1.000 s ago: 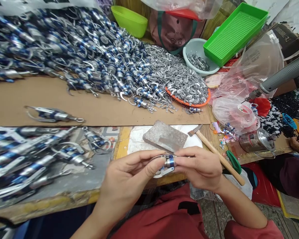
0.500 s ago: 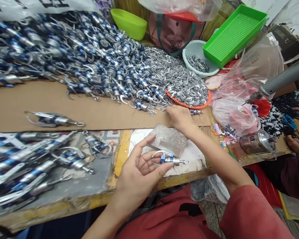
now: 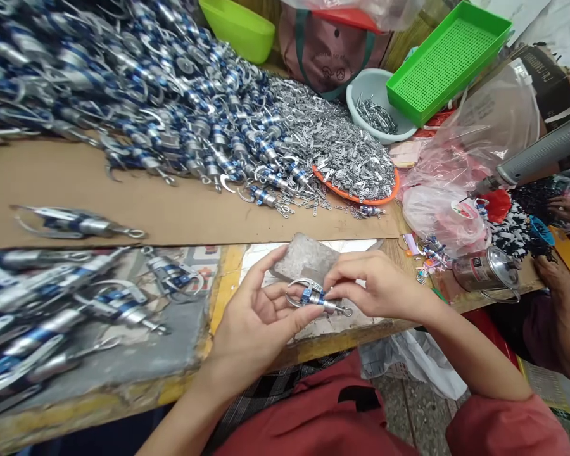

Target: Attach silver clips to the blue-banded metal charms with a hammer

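A small silver-and-blue metal piece with curved claws and a ring at its end (image 3: 320, 299) lies in my left hand (image 3: 266, 310), held between thumb and fingers. My right hand (image 3: 373, 285) pinches at the upper side of that piece. Whatever is between its fingertips is hidden or too small to name. Just behind both hands a grey stone block (image 3: 304, 256) rests on a white patch of the bench. Small flat metal links (image 3: 356, 161) with holes are heaped beyond, partly in an orange-rimmed tray (image 3: 335, 190).
A large pile of similar clawed pieces (image 3: 185, 114) covers the back left; more lie at the front left (image 3: 42, 323). On the right are a pale bowl of pins (image 3: 356, 117), a green basket (image 3: 451, 63), an electric screwdriver (image 3: 541, 155), a steel mug (image 3: 479, 269) and another person's hand (image 3: 555, 278).
My right hand has come back from the edge of the link heap to the clawed piece in my left hand. The view has shifted slightly. My left hand keeps its hold.
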Action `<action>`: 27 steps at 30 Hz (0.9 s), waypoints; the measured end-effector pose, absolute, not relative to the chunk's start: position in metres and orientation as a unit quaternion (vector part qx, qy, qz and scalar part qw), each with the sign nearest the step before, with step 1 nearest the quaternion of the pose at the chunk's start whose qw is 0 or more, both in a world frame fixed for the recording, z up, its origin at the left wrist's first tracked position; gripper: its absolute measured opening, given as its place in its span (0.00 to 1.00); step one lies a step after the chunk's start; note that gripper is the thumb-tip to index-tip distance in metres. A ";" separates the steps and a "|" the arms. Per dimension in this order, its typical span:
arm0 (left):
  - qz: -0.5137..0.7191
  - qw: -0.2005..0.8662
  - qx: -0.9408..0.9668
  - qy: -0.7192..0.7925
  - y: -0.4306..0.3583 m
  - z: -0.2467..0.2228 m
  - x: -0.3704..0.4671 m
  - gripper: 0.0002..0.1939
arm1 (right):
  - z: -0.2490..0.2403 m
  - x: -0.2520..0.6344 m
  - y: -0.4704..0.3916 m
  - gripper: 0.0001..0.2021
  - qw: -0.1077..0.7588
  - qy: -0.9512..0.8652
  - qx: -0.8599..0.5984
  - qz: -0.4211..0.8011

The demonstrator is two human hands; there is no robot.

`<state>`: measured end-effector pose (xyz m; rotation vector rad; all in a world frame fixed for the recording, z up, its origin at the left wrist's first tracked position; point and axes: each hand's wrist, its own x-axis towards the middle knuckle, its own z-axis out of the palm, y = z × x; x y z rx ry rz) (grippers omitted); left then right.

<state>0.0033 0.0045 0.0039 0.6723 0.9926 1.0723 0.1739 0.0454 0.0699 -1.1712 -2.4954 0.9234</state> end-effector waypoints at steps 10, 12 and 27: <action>0.471 0.688 0.309 0.457 0.007 0.013 0.005 0.47 | 0.050 0.167 0.044 0.10 0.205 -0.821 -0.438 0.305; 0.470 0.684 0.314 0.461 0.007 0.013 0.005 0.47 | 0.052 0.168 0.040 0.11 0.205 -0.813 -0.459 0.292; 0.469 0.686 0.318 0.457 0.006 0.011 0.004 0.47 | 0.065 0.148 0.051 0.07 0.113 -0.818 -0.486 0.288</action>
